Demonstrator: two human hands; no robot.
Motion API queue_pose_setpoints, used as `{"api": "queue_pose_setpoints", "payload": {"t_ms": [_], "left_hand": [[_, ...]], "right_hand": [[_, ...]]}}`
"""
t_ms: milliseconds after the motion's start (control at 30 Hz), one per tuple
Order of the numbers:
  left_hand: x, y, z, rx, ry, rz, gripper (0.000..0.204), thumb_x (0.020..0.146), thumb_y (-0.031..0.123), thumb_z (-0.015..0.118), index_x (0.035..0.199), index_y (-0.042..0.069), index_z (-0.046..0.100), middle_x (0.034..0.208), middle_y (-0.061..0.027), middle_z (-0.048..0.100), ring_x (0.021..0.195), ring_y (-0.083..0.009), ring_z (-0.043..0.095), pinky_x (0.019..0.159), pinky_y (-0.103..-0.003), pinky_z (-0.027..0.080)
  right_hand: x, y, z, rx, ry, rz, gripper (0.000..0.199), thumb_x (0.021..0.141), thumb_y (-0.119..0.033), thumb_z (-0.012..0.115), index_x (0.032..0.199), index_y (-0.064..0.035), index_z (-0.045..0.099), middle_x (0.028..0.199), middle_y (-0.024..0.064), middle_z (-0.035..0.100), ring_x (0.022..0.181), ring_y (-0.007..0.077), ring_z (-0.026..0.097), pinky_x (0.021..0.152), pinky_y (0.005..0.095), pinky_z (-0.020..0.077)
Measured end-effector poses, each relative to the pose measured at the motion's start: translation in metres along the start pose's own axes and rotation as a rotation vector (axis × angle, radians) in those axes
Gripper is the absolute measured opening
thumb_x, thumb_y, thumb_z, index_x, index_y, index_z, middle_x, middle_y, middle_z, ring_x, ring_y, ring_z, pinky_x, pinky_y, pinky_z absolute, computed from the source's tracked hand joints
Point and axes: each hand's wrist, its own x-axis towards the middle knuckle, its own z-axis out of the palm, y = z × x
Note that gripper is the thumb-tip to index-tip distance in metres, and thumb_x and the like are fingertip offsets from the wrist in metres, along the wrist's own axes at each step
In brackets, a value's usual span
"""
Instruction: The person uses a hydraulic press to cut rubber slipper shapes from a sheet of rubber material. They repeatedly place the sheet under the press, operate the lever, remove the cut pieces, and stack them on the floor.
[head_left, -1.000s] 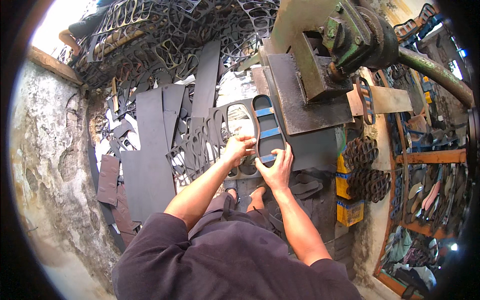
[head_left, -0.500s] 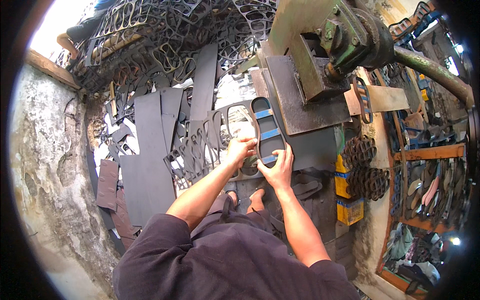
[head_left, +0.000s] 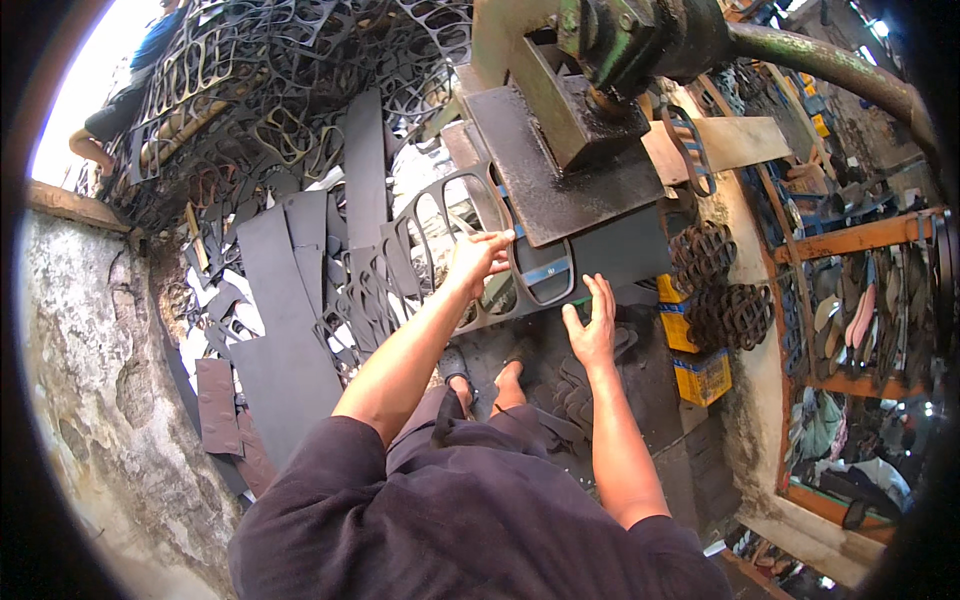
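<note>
A sole-shaped metal cutting die (head_left: 545, 272) with blue crossbars lies on a dark rubber sheet (head_left: 625, 250). Its far part is hidden beneath the flat steel plate (head_left: 560, 195) of a greenish press (head_left: 640, 40). With its fingers closed at the die's left edge, my left hand (head_left: 480, 262) holds it beside the punched-out holes of the sheet. My right hand (head_left: 592, 325) is apart from the die, just to its near right, fingers stretched and nothing in them.
Rubber scraps with sole-shaped holes (head_left: 280, 50) pile up at the far left. Flat dark sheets (head_left: 285, 370) lie left of my arm. Stacked dark sole-shaped pieces (head_left: 705, 255) and yellow boxes (head_left: 700, 375) stand at the right, before shelves (head_left: 860, 240). A person's arm (head_left: 92, 150) shows at the far left.
The die has gone partly under the press plate. My right hand has let go of it and drawn back to the right, opening. My left hand stays at its left edge.
</note>
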Motion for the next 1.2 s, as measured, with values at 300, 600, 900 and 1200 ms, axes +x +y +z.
{"api": "queue_pose_setpoints", "payload": {"t_ms": [300,600,900,1200], "left_hand": [[0.027,-0.022,-0.032,0.38,0.595,0.492,0.044,0.096,0.027,0.073,0.131,0.002,0.063,0.118,-0.0091,0.07,0.09,-0.0182,0.068,0.084,-0.03,0.053],[0.019,0.035,-0.052,-0.053,0.216,0.098,0.04,0.099,0.025,0.068,0.134,0.007,0.06,0.115,-0.0039,0.071,0.101,-0.0142,0.064,0.092,-0.035,0.049],[0.023,0.092,-0.024,0.303,0.503,0.357,0.038,0.098,0.014,0.071,0.132,0.001,0.06,0.118,-0.006,0.067,0.098,-0.0094,0.062,0.087,-0.022,0.048],[-0.173,0.334,0.377,0.419,-0.28,1.729,0.03,0.103,0.012,0.052,0.123,-0.006,0.064,0.121,-0.0223,0.066,0.114,-0.0303,0.065,0.1,-0.039,0.052]], "right_hand": [[0.027,0.031,-0.008,-0.345,-0.081,0.181,0.062,0.095,-0.054,0.065,0.152,-0.0302,0.052,0.162,0.0065,0.044,0.155,0.0301,0.029,0.123,0.0632,0.02],[0.11,0.072,-0.015,-0.288,-0.004,0.248,0.063,0.09,-0.055,0.071,0.145,-0.0263,0.06,0.162,0.0043,0.043,0.155,0.029,0.029,0.121,0.0698,0.0152],[0.166,0.085,-0.015,-0.287,-0.118,0.258,0.06,0.088,-0.044,0.076,0.139,-0.0146,0.064,0.159,0.0065,0.047,0.155,0.0285,0.028,0.12,0.0722,0.0152],[0.241,-0.102,-0.451,-0.648,0.818,-0.37,0.035,0.086,-0.019,0.079,0.115,-0.0028,0.069,0.114,0.0174,0.072,0.105,0.0282,0.068,0.087,0.043,0.0549]]}}
